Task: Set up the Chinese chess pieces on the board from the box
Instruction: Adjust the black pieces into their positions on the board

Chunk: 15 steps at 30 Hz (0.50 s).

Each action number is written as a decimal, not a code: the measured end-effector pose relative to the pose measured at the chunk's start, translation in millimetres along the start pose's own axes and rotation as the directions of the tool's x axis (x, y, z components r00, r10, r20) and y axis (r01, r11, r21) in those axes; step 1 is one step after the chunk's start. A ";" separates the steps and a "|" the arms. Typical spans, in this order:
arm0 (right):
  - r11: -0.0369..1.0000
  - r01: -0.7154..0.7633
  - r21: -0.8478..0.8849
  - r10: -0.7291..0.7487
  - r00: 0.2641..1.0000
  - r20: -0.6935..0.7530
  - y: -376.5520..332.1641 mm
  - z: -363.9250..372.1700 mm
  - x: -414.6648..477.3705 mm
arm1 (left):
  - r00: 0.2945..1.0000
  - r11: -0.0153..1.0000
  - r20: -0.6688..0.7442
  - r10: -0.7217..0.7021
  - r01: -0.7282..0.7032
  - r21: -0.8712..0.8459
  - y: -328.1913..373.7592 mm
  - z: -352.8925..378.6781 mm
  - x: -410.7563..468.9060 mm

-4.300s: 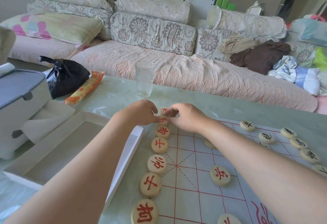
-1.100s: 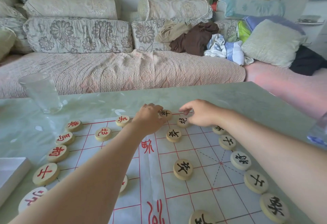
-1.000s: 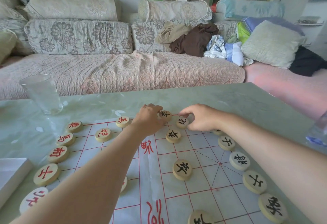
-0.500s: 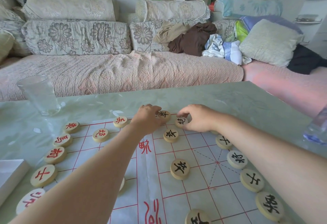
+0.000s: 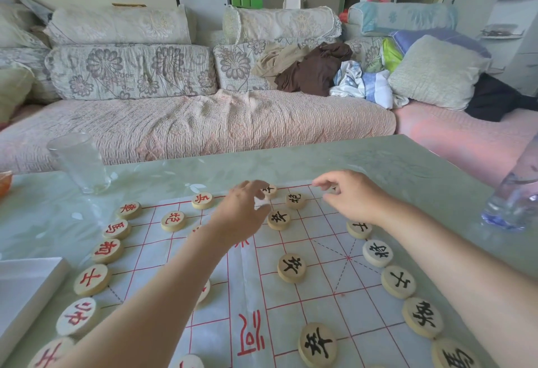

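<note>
At the far edge of the board [image 5: 320,251], both hands are working along the black side. The left hand [image 5: 243,213] is hovering, its grip slack and empty, fingers spread beside the far black piece [image 5: 270,190]. The right hand [image 5: 353,197] is arching thumb and forefinger over a half-hidden corner piece [image 5: 333,189]; whether that grip has hold of it cannot be told. Centre each piece on its line crossing, set it flat, and avoid nudging the neighbouring piece [image 5: 295,200]. The box [image 5: 29,280] is lying at the left of the desk [image 5: 378,158].
</note>
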State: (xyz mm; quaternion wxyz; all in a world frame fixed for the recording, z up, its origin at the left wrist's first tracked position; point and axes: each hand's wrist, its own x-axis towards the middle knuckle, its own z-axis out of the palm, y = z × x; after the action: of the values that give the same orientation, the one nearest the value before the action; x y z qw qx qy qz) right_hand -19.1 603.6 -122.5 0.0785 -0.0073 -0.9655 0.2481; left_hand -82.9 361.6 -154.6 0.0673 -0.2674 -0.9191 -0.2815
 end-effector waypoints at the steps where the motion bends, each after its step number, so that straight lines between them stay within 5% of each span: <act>1: 0.999 -0.033 0.023 0.034 0.999 -0.019 4.5 -2.4 -6.8 | 0.999 1.000 0.042 -0.013 0.013 -0.013 2.5 1.1 -7.0; 5: 0.992 -0.124 0.015 0.124 0.992 -0.026 10.3 -1.4 -29.4 | 0.984 0.992 0.135 -0.117 0.121 -0.021 11.0 8.7 -22.8; 15: 0.979 0.041 -0.198 -0.032 0.998 0.049 -48.8 47.9 -21.8 | 0.978 0.979 0.105 -0.183 0.191 -0.075 12.8 13.1 -22.0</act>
State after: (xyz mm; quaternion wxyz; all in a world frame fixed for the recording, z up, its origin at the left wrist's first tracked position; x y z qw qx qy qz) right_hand -3.7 536.8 -143.8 0.0602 0.0084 -0.9870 0.1487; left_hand -57.1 367.8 -165.4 -0.0158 -0.1959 -0.9296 -0.3117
